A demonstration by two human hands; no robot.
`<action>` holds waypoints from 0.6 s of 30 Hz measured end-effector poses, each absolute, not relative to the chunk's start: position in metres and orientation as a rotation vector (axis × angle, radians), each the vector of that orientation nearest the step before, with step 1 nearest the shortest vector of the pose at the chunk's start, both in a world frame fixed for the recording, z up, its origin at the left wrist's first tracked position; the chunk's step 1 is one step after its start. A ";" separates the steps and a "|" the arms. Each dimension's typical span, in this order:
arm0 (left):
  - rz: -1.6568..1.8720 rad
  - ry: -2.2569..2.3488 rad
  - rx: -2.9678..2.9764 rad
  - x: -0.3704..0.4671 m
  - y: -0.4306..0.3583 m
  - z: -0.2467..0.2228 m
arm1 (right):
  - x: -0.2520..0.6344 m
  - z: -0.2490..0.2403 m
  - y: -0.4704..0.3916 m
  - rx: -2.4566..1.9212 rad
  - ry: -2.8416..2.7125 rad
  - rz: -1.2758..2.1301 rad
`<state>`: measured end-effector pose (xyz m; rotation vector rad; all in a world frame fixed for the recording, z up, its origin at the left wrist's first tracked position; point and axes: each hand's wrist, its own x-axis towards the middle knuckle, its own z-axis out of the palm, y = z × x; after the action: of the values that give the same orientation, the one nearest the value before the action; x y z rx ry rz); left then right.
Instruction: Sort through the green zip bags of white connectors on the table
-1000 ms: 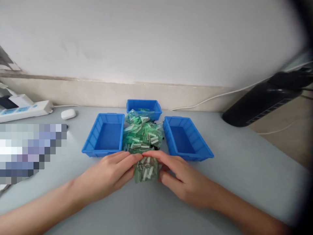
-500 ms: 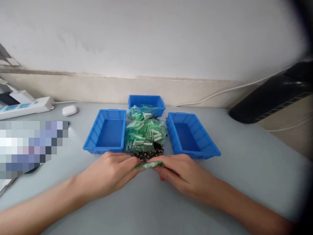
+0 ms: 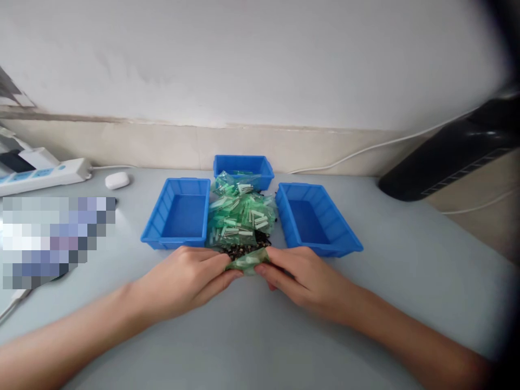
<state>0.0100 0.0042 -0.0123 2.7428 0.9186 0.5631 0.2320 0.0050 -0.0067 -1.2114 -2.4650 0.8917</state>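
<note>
A small green plastic bag [image 3: 248, 262] with pale pieces inside is stretched between my two hands. My left hand [image 3: 190, 276] pinches its left end, and my right hand [image 3: 298, 276] grips the right end between thumb and fingers. Just beyond it lies a heap of dark screws [image 3: 239, 250] with light tips, partly covered by the hands and bag. Behind that, a pile of green bags [image 3: 244, 214] holds white wall plugs and screws.
Blue bins flank the pile: a left bin [image 3: 174, 244], a right bin [image 3: 341, 249] and a back bin [image 3: 244, 161] with some green bags. At left are a white earphone case [image 3: 117, 180], a power strip [image 3: 49, 176] and a blurred-out device [image 3: 57, 238]. A black cylinder [image 3: 447, 151] leans at right.
The bag has tilted so that more of its face shows, and both hands have risen slightly in the picture. The whole view has shifted a little. Both hands keep their hold.
</note>
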 end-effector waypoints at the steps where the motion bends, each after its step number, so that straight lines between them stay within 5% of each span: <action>1: 0.566 0.919 2.741 0.010 0.004 -0.012 | 0.232 -0.007 0.005 -1.208 -2.465 0.893; 18: 0.557 0.846 2.709 0.011 0.003 -0.014 | 0.231 -0.007 0.007 -1.241 -2.507 0.946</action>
<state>0.0106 0.0028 -0.0135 2.7094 0.8462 0.5571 0.2308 0.0066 -0.0067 -1.2413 -2.5070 0.9455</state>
